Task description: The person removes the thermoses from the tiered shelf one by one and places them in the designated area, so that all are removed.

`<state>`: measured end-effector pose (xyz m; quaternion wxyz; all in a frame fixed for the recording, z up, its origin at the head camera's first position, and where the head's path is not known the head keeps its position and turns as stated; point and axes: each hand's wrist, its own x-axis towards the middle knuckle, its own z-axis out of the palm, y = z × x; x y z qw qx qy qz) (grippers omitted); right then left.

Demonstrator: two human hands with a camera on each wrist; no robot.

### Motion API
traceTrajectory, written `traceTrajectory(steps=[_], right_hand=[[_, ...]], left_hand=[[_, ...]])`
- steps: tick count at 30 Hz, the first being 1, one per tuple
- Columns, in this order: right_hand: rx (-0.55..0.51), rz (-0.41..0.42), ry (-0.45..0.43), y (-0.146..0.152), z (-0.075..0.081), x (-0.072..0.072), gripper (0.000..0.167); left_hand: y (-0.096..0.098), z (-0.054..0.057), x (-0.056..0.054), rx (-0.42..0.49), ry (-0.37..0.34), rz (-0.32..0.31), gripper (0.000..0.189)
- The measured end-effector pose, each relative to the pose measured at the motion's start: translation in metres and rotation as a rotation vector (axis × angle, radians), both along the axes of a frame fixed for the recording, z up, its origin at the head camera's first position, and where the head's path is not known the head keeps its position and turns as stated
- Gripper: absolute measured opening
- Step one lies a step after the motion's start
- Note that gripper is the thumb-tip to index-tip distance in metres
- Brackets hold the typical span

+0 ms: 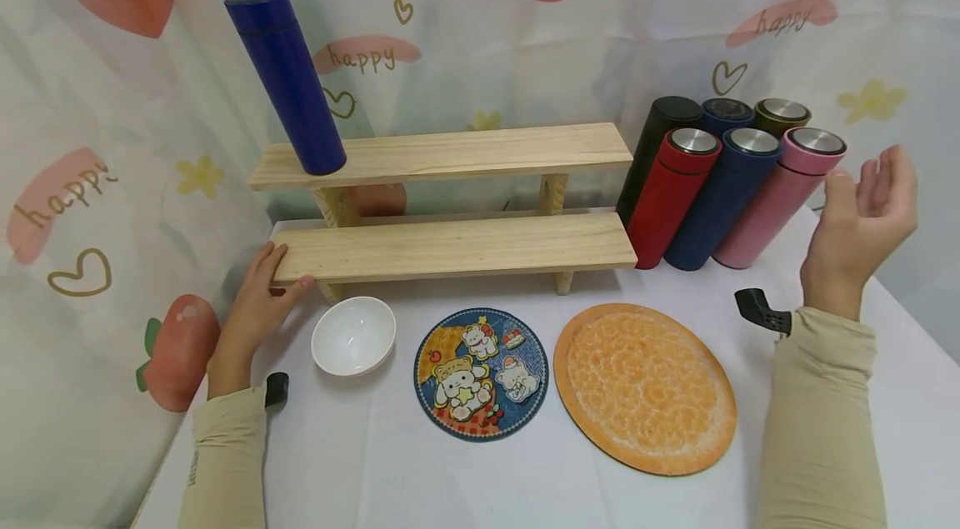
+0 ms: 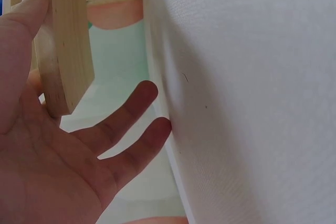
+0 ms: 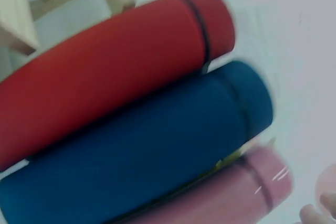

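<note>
My left hand [image 1: 255, 308] holds the left end of the lower board of a two-step wooden shelf [image 1: 450, 246]. In the left wrist view its thumb lies along the board end [image 2: 63, 45], and two fingers stretch out free. My right hand [image 1: 858, 233] is raised beside the pink thermos [image 1: 780, 196], fingers loosely bent, holding nothing. A red thermos [image 3: 121, 72] and a blue thermos [image 3: 142, 145] stand left of the pink one. Behind them are a black thermos [image 1: 660, 137], a dark blue one [image 1: 726, 114] and an olive one [image 1: 780, 114].
A royal blue thermos [image 1: 288, 83] stands upright on the upper board's left end. In front of the shelf are a white bowl [image 1: 354, 336], a round cartoon mat [image 1: 480, 375] and an orange-brown round mat [image 1: 645, 387]. A printed curtain [image 1: 465, 4] hangs behind.
</note>
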<state>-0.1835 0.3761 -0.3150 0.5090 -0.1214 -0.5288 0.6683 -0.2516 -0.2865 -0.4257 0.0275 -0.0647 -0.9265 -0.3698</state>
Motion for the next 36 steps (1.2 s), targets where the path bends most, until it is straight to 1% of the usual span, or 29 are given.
traceTrajectory(steps=[4, 8, 11, 15, 19, 23, 28, 33, 36], right_hand=[[0.053, -0.015, 0.031, -0.012, 0.010, 0.006, 0.063], [0.100, 0.005, 0.053, -0.020, 0.013, 0.005, 0.062], [0.098, 0.058, 0.090, -0.026, 0.013, 0.002, 0.062], [0.054, 0.147, 0.162, -0.035, 0.011, -0.002, 0.060], [0.040, 0.210, 0.209, -0.045, 0.009, -0.004, 0.055], [0.067, 0.251, 0.210, -0.055, 0.007, -0.006, 0.048], [0.144, 0.318, 0.188, -0.068, 0.002, -0.007, 0.045], [0.221, 0.411, 0.139, -0.086, -0.001, -0.006, 0.043], [0.264, 0.453, 0.096, -0.099, -0.003, -0.007, 0.042]], left_hand=[[0.000, -0.001, 0.000, -0.004, -0.004, 0.000, 0.091], [0.000, 0.001, 0.001, -0.007, -0.007, 0.001, 0.091], [0.000, 0.001, 0.001, -0.006, -0.019, 0.005, 0.092], [0.001, 0.001, 0.001, -0.002, -0.034, 0.008, 0.093], [0.000, 0.000, 0.000, -0.005, -0.017, 0.005, 0.093], [-0.001, 0.000, 0.000, -0.009, 0.004, 0.001, 0.091], [0.000, 0.001, 0.000, -0.006, -0.006, 0.002, 0.093], [0.000, 0.002, 0.000, 0.000, -0.011, -0.002, 0.094], [-0.001, 0.002, 0.000, 0.006, -0.006, -0.002, 0.093]])
